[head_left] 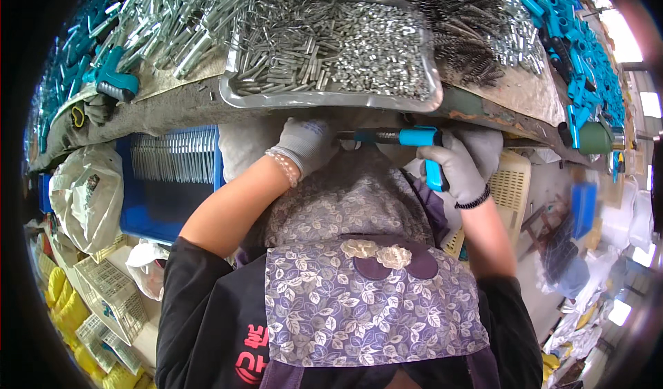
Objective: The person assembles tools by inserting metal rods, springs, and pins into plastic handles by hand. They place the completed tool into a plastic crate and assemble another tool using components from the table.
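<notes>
Both hands are gloved in grey knit and work just below the near edge of the desk (173,106), above the person's lap. The right hand (459,168) has its fingers clamped around the blue grip of a blue pistol-shaped tool (414,140), whose barrel runs level toward the left. The left hand (307,144) meets the tip of that barrel, fingers curled together around its end; whether a small part is pinched there cannot be told, as the glove hides it. The tool sits between the two hands, directly beneath a metal tray (331,99) that rests on the desk edge. The tray is filled with small silver pins and sleeves (331,44). To the left of the tray lies a heap of longer silver rods (173,16), and a blue-handled tool (114,82) rests near the desk's left edge. To the right of the tray is a pile of dark coil springs (469,23), and beyond it a run of blue plastic parts (573,51). Below the desk at left stands a blue crate (169,182) holding a row of flat metal pieces. A cream perforated basket (511,189) sits behind the right forearm. A floral apron (366,299) covers the person's lap.
</notes>
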Available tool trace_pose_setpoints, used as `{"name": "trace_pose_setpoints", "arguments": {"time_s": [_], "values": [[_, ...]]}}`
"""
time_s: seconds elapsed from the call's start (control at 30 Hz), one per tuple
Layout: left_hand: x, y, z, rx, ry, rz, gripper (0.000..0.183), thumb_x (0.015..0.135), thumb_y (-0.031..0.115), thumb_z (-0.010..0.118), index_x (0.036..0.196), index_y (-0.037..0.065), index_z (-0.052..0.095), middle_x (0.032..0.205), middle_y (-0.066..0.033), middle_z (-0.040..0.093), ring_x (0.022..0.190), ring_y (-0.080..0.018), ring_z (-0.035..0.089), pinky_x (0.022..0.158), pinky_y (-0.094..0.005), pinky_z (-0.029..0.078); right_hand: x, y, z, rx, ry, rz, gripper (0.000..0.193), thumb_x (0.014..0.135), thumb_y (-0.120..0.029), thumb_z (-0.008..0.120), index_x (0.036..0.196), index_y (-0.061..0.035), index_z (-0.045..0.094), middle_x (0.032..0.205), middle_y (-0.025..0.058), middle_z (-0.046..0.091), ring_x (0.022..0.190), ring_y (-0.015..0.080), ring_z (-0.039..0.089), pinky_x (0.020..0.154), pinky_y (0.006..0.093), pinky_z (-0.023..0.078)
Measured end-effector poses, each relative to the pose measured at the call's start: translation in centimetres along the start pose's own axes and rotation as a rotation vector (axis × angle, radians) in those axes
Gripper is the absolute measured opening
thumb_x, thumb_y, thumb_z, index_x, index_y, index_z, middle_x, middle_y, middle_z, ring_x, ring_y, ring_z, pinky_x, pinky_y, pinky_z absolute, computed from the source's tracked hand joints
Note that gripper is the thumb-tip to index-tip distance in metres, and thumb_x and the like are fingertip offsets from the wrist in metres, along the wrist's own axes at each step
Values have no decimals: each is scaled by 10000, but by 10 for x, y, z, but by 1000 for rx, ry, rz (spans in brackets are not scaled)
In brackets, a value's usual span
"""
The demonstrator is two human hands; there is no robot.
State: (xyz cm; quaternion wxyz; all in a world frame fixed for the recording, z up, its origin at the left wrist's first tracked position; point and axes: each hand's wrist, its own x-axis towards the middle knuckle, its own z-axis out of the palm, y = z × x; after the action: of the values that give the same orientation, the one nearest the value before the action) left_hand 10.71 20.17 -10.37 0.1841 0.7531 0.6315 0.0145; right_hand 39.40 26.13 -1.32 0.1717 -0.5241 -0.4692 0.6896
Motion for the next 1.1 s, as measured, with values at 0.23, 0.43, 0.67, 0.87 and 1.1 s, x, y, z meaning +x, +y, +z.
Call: {"name": "trace_pose_setpoints", "arguments": {"time_s": [0.23,0.43,0.67,0.87,1.1], "values": [[-1,-22,3,-318,204,36,361,984,349,577,1300,178,607,1255,-97,630,1102,-273,629,879,-412,532,62,21,5,-201,54,166,161,918,-141,629,987,5,630,714,74,634,589,161,630,514,284,510],[-4,-17,-16,-335,179,136,398,1041,309,423,1408,174,498,1428,-103,490,1281,-260,499,1090,-418,385,85,32,15,-505,-123,-30,266,910,-166,634,1116,3,621,847,89,662,760,191,647,688,319,523],[-2,-16,17,-291,291,127,364,1044,241,411,1370,181,559,1447,-109,529,1321,-264,514,1134,-444,376,71,9,46,-912,-314,-299,412,879,-196,621,1249,-16,599,1043,165,671,984,273,657,903,381,520],[63,22,38,-481,50,236,341,1029,209,426,1308,100,588,1273,-133,645,1167,-242,627,1043,-365,446,107,31,59,-815,-671,42,297,959,-161,557,1187,-1,660,1240,221,642,1195,268,585,1035,410,438],[103,2,-12,28,189,268,355,1018,209,457,1331,79,562,1282,-146,627,1183,-242,607,1045,-363,446,89,54,97,-783,4,-84,495,1004,-271,486,1456,-70,465,1548,180,401,1422,300,381,1157,403,327]]}}
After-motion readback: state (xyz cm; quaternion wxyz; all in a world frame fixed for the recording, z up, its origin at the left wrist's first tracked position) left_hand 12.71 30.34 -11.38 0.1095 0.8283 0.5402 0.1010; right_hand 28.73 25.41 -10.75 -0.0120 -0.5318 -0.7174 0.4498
